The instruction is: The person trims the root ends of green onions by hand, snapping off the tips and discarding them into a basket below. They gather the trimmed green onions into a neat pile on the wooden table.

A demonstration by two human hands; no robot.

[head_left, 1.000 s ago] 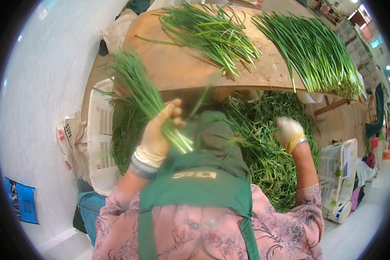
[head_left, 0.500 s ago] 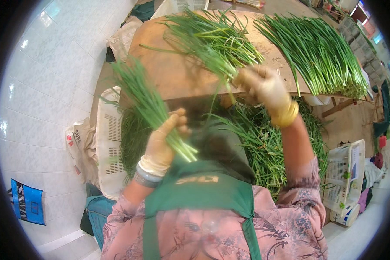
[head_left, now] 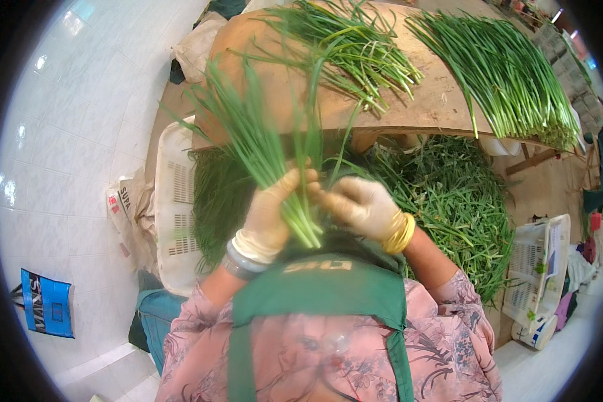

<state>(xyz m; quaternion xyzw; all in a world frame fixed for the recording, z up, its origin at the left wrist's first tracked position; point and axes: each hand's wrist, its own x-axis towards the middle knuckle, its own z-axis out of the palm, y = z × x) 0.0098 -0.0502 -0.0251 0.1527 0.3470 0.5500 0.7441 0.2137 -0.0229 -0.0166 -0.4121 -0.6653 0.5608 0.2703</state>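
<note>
My left hand (head_left: 272,208), in a pale glove, is closed around a bunch of garlic chives (head_left: 258,147). The white stem ends stick out below the fingers and the green blades fan up and away. Beside it my right hand (head_left: 363,209), also gloved and with a yellow band at the wrist, pinches a few loose chive blades, smeared by motion, against the bunch. A loose pile of garlic chives (head_left: 362,53) lies on the wooden table (head_left: 442,100) ahead. Farther right on the same table is a large, neatly aligned row of garlic chives (head_left: 502,77).
Below the table edge, a heap of green leaves (head_left: 449,208) lies to the right. At the left stands a white slotted crate (head_left: 174,214), with a beige sack (head_left: 137,208) by it. A white basket (head_left: 536,268) stands at the right. A blue bag (head_left: 47,303) rests by the tiled wall.
My right hand has come down and left from the loose pile with a few blades, up against the bunch. My left hand still grips its bunch, slightly farther right.
</note>
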